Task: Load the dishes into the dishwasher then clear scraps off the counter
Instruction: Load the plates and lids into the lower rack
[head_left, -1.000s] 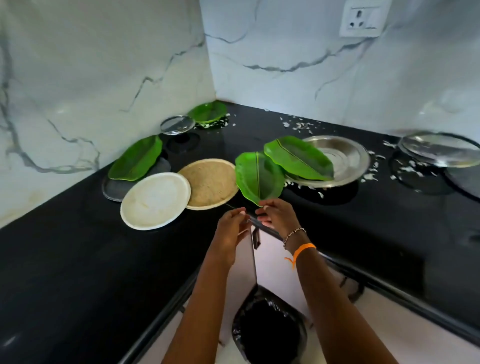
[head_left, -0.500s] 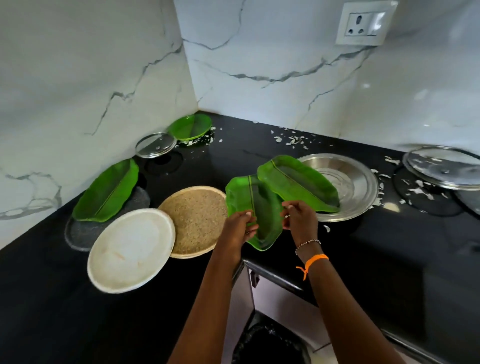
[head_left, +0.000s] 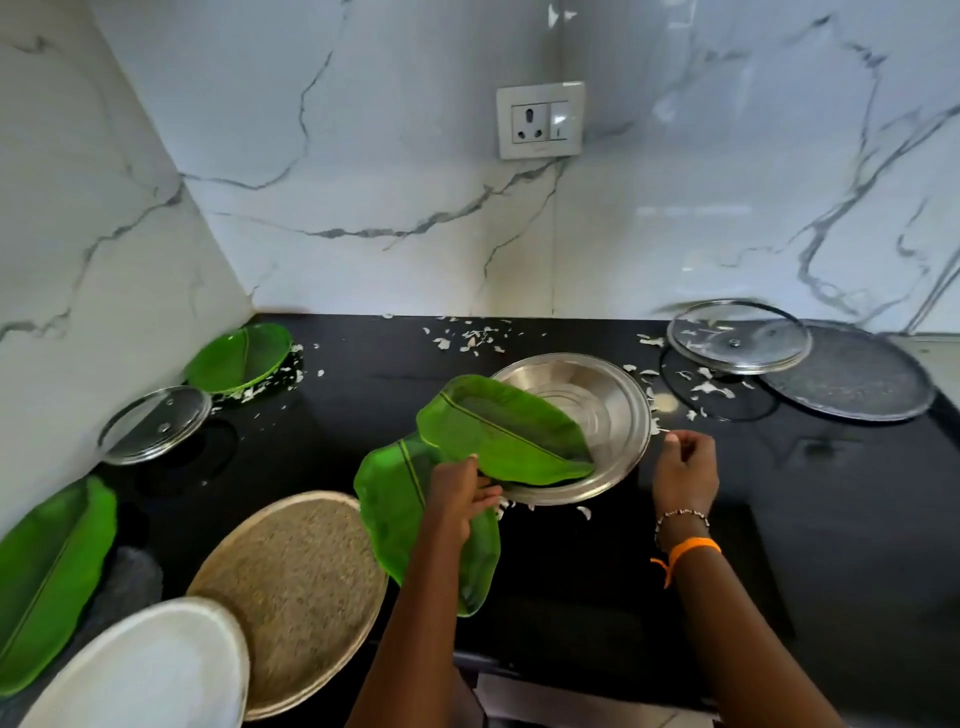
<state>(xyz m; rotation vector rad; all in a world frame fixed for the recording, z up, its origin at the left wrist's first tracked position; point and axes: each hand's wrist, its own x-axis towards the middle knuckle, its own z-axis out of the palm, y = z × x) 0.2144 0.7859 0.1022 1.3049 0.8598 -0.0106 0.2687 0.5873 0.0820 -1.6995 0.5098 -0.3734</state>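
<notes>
Head view, looking down on a black counter (head_left: 571, 561) in a marble corner.

Left hand (head_left: 457, 496) at the near end of the upper leaf plate (head_left: 498, 428), fingers curled at its lower edge, apparently gripping it; thumb side hidden, so grip not fully certain. Lying half inside the steel plate (head_left: 608, 410), its far end tilted up over that plate's left rim. Long axis running from upper left to lower right, dark midrib along it. Just beneath and nearer, a second leaf plate (head_left: 395, 525), flat on the counter, long axis running nearly toward the camera, partly covered by the left forearm.

Right hand (head_left: 685, 470) just beside the steel plate's right rim, fingers loosely curled, fingertips drawn together near the edge, perhaps pinching a scrap; too small to tell. Not clearly touching the rim.

Key relation for the coming move: upper leaf plate directly ahead of the left hand, already at its fingers, well nearer than to the right hand. Steel plate between both hands, right hand nearer its free rim. Likely a lift of the leaf plate by the left, steadying of steel by the right.

White scraps (head_left: 467, 338) scattered behind the steel plate. Woven mat (head_left: 296, 587) to the near left of the leaf plates.
</notes>
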